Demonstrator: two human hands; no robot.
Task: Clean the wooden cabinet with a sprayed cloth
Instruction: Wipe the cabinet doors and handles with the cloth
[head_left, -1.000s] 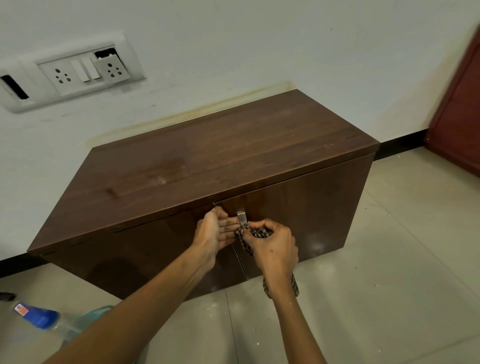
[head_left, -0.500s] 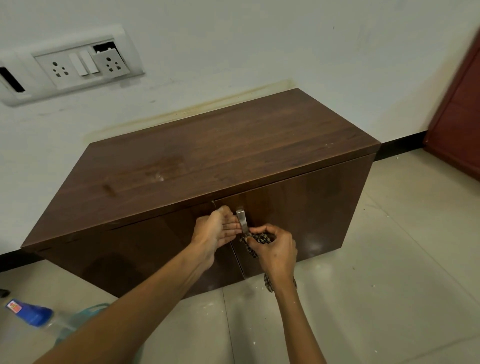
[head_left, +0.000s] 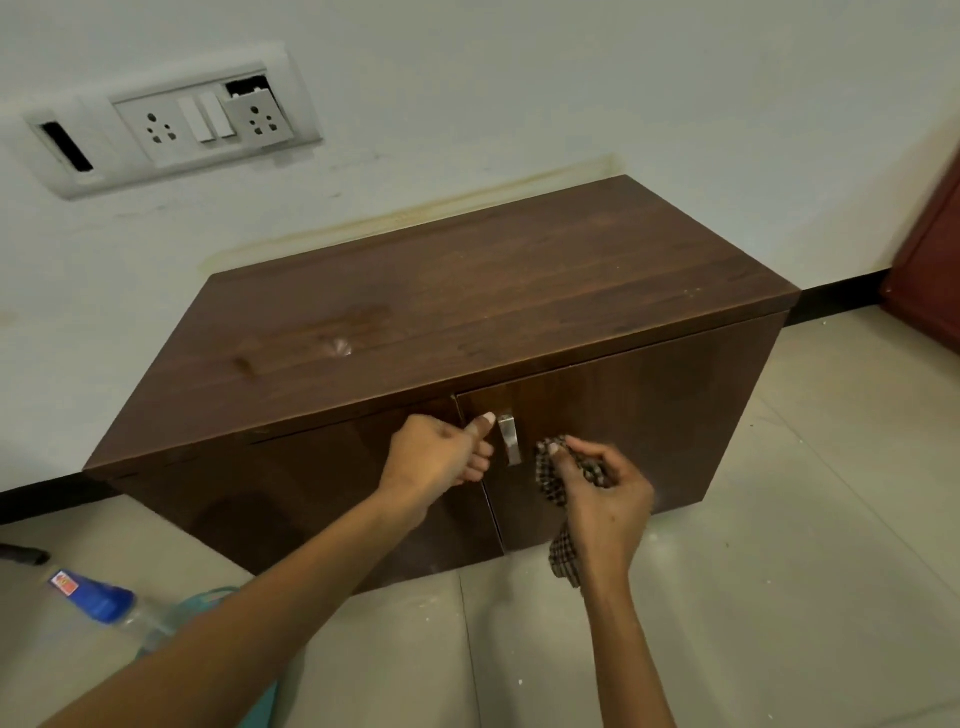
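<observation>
Cloth (head_left: 557, 486) hangs pinched in the right hand (head_left: 605, 499), just right of the upright metal handle (head_left: 510, 437) on the wooden cabinet (head_left: 467, 317) front. Left hand (head_left: 441, 454), fingers curled against the left door's edge with no visible grasp, sits just left of the handle.

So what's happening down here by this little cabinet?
A person is cleaning a low wooden cabinet that stands against the wall. The right hand holds a bunched checked cloth just right of the metal door handle, not touching it. The left hand rests at the edge of the left door, beside that handle. Both doors look closed. A spray bottle with a blue top lies on the floor to the left.
</observation>
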